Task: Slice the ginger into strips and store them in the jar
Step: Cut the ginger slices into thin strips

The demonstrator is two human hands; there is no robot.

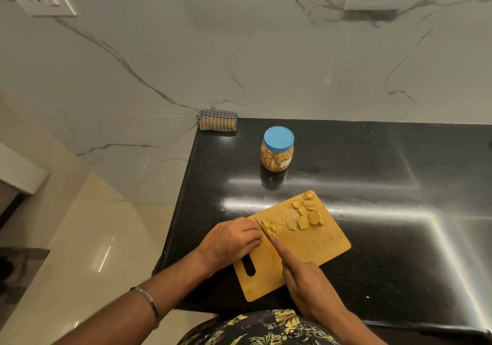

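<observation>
A wooden cutting board point(319, 246) lies on the black counter. Several flat ginger slices point(306, 215) lie across its far part. A small pile of cut ginger strips point(272, 228) sits next to the knife blade point(262, 229). My right hand point(306, 283) grips the knife handle, forefinger stretched along the blade's spine. My left hand point(231, 241) rests on the board's left side with fingers curled, fingertips against the ginger at the blade; the piece under them is hidden. A plastic jar point(277, 150) with a blue lid, closed, stands behind the board with ginger pieces inside.
A folded checked cloth point(217, 120) lies at the counter's back left corner against the marble wall. The black counter point(386, 185) stretches to the right. Its left edge drops to a cream tiled floor point(87, 238). Two wall sockets sit high on the wall.
</observation>
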